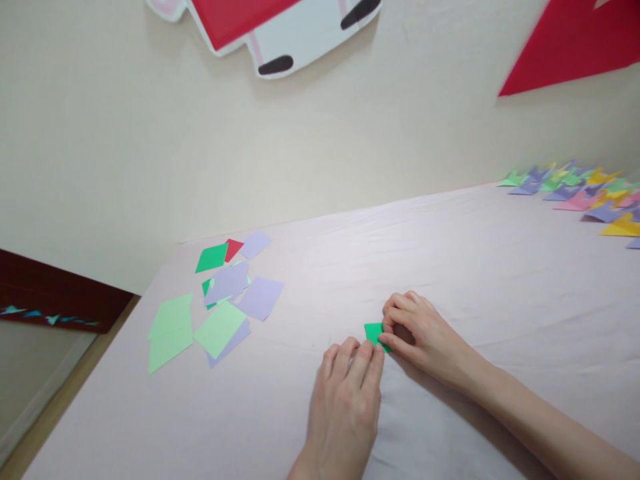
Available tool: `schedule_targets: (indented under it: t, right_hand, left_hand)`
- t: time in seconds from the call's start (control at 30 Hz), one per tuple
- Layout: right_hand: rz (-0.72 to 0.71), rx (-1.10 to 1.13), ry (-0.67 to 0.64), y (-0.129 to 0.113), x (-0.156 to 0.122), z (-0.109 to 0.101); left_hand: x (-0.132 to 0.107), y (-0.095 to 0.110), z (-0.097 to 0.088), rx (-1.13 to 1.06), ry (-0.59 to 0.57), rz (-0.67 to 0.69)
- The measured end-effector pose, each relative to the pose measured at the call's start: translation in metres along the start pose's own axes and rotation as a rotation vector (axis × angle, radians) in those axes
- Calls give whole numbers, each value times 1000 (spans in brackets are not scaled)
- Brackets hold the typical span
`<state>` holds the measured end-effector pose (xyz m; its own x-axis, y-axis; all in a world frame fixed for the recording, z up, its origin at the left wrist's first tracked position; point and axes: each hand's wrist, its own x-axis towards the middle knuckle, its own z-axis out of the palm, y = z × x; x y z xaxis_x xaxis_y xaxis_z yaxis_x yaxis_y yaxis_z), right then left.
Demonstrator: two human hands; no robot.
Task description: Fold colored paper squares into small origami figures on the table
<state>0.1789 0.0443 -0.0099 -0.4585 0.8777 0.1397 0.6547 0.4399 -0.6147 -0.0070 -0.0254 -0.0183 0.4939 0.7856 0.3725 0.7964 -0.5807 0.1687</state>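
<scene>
A small green folded paper [373, 331] lies on the pale cloth-covered table [450, 267]. My right hand [425, 337] has its fingers curled and pinched on the paper's right edge. My left hand [347, 393] rests palm down beside it, its fingertips pressed on the paper's lower edge. Most of the paper is hidden under my fingers.
Loose paper squares [220, 300] in light green, lilac, dark green and red lie scattered at the left of the table. A row of folded coloured paper pieces [590, 193] sits at the far right by the wall. The table's left edge drops to the floor [50, 407].
</scene>
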Motion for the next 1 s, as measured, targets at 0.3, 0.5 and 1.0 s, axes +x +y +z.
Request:
schedule_targets:
  t: [0.3, 0.5, 1.0]
  right_hand:
    - [1, -43, -1, -5, -2, 1]
    - [13, -42, -22, -5, -1, 1]
    - [23, -94, 24, -7, -3, 7]
  left_hand:
    - [0, 3, 2, 42, 28, 0]
    - [-2, 3, 1, 63, 32, 19]
    - [-2, 11, 6, 149, 25, -46]
